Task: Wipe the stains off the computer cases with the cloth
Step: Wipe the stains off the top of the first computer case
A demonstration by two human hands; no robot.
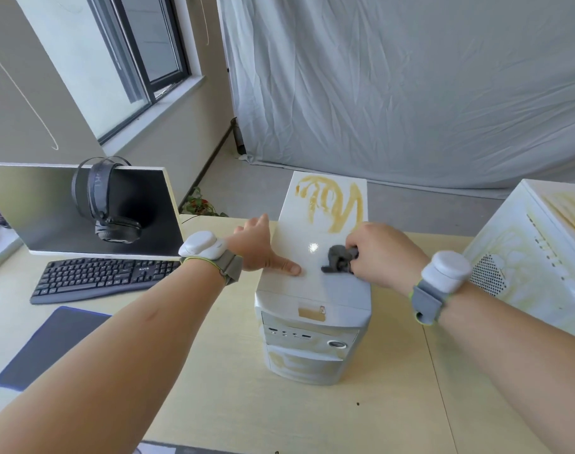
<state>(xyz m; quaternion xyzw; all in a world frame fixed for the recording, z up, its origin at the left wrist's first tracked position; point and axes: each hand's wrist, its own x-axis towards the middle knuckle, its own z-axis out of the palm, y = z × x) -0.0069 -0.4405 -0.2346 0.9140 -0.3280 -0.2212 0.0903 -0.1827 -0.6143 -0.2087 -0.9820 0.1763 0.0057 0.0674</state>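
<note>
- Right hand (382, 253): fingers curled round grey cloth (338, 259), on the near top of the centre computer case (312, 322)
- Left hand (258, 245): flat, thumb pressing the case top
- Yellow stains (332, 203) at the far end

- computer case (315, 309) stands mid-desk (233, 404), front panel toward the person
- left hand (258, 245) rests on case top, at its left edge
- right hand (384, 253) on case top, right side, gripping cloth (338, 259)
- stain (337, 201) on far end of case top, behind both hands
- second case (538, 253) on desk, right of first, apart
- keyboard (102, 278) left of case; monitor (96, 211) behind keyboard
- headphones (104, 201) hang on monitor's top edge
- mouse pad (50, 348) in front of keyboard
</note>
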